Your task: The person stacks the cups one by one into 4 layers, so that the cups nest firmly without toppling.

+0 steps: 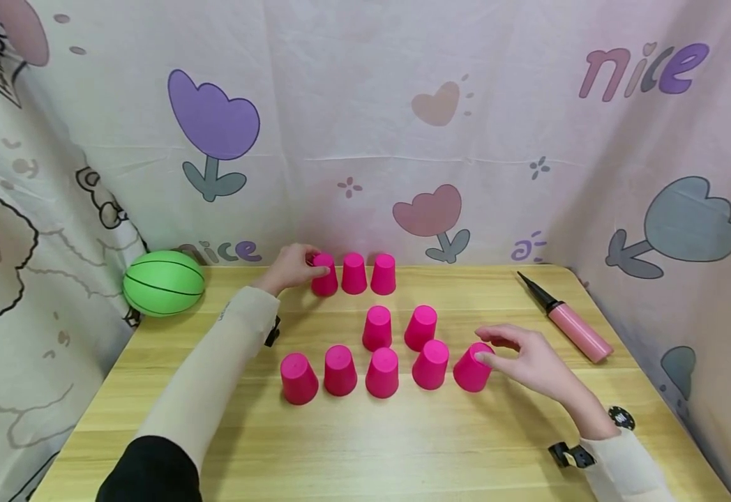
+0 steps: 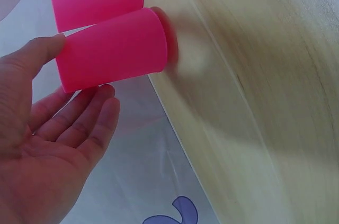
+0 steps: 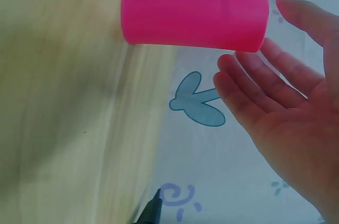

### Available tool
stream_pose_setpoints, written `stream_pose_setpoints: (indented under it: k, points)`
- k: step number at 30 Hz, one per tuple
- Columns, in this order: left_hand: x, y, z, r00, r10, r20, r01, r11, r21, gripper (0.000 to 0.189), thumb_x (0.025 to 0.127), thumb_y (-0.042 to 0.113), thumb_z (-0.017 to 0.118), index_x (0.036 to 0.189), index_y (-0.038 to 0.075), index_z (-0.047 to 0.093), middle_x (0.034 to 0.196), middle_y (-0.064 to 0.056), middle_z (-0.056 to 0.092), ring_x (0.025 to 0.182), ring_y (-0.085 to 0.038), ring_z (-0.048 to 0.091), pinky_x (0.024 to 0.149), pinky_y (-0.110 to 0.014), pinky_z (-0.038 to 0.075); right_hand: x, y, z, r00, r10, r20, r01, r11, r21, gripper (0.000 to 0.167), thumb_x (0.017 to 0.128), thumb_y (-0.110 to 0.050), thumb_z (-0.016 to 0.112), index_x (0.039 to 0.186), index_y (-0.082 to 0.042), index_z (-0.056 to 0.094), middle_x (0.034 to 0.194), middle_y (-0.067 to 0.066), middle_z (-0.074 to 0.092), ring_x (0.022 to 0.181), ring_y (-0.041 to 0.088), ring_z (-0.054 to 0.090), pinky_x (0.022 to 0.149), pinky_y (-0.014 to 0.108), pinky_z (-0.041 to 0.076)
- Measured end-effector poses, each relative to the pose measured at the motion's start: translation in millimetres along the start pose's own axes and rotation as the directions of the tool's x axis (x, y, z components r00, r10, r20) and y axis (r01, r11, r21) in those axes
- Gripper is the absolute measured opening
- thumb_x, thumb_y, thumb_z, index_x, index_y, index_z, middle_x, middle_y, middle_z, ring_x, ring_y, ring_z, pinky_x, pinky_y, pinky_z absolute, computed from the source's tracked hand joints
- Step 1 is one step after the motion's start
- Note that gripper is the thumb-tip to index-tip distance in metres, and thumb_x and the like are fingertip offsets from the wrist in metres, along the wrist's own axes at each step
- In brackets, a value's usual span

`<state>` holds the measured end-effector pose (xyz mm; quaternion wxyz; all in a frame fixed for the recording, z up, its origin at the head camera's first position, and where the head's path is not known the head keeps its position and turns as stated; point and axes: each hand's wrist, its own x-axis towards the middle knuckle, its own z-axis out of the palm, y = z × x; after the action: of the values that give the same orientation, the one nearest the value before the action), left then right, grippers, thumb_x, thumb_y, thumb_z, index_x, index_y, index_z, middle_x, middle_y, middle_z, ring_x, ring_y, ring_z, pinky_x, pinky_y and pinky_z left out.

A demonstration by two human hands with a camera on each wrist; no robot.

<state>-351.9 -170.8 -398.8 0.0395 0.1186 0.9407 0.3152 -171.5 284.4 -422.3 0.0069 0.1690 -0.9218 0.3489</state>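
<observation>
Several pink cups stand upside down in three rows across the wooden table point(image 1: 365, 453). At the left end of the back row, my left hand point(image 1: 293, 267) pinches a pink cup point(image 2: 114, 49), its thumb on the edge of the cup's base and its fingers at the side. My right hand point(image 1: 529, 359) is by the pink cup point(image 3: 193, 9) at the right end of the front row. Its thumb stands slightly apart from that cup in the right wrist view, with the fingers extended close along the cup's side.
A green ball point(image 1: 163, 283) sits at the table's back left corner. Toward the right edge lies a pink hand pump point(image 1: 579, 331) with a black nozzle. Two pink cups, the left one point(image 1: 377, 328) among them, form the middle row. A patterned curtain point(image 1: 340, 104) hangs behind.
</observation>
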Motion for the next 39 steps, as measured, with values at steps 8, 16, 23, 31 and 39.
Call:
stream_pose_setpoints:
  k: [8,16,23,31,39]
  points:
    - [3.1,-1.6,2.6,1.000,-0.018,0.021,0.018,1.000,0.000,0.044,0.097,0.024,0.076,0.130,-0.004,0.068,0.121,-0.022,0.072,0.111,-0.036,0.065,0.100,-0.048,0.057,-4.1,4.9,5.3,1.000,0.017,0.014,-0.018,0.999,0.031,0.053,0.091,-0.037,0.084,0.132,-0.008,0.071,0.124,0.002,0.076,0.114,0.024,0.072,0.100,0.048,0.060]
    - [4.8,-4.3,2.7,0.999,-0.030,0.032,0.031,0.999,-0.016,0.046,0.097,0.024,0.075,0.132,-0.004,0.067,0.122,-0.023,0.071,0.112,-0.036,0.065,0.100,-0.047,0.057,-6.2,7.4,7.6,0.999,0.031,0.023,-0.032,0.999,0.040,0.054,0.090,-0.039,0.085,0.133,-0.010,0.071,0.123,0.000,0.076,0.112,0.020,0.072,0.098,0.044,0.061]
    - [5.0,-4.4,3.6,0.999,-0.022,0.032,0.022,1.000,-0.019,0.048,0.097,0.025,0.075,0.134,-0.006,0.065,0.125,-0.024,0.071,0.115,-0.038,0.065,0.102,-0.048,0.057,-8.5,8.9,7.8,0.998,0.052,0.040,-0.054,0.997,0.063,0.062,0.087,-0.037,0.087,0.137,-0.006,0.067,0.127,0.004,0.075,0.115,0.024,0.072,0.101,0.044,0.059]
    - [5.8,-4.2,3.5,0.999,-0.015,0.032,0.015,1.000,-0.024,0.051,0.098,0.027,0.074,0.137,-0.005,0.064,0.126,-0.024,0.070,0.115,-0.038,0.065,0.101,-0.048,0.057,-8.9,8.1,6.9,0.997,0.059,0.052,-0.063,0.994,0.088,0.061,0.087,-0.034,0.088,0.137,-0.005,0.067,0.128,0.009,0.075,0.116,0.027,0.073,0.100,0.042,0.059]
    - [0.6,-6.3,1.9,0.998,-0.040,0.047,0.042,0.998,-0.047,0.063,0.097,0.032,0.076,0.147,-0.001,0.056,0.134,-0.024,0.066,0.121,-0.039,0.063,0.102,-0.049,0.058,-8.0,10.4,5.7,0.997,0.050,0.055,-0.055,0.994,0.099,0.059,0.088,-0.034,0.087,0.135,-0.004,0.067,0.126,0.008,0.076,0.115,0.027,0.073,0.100,0.044,0.059]
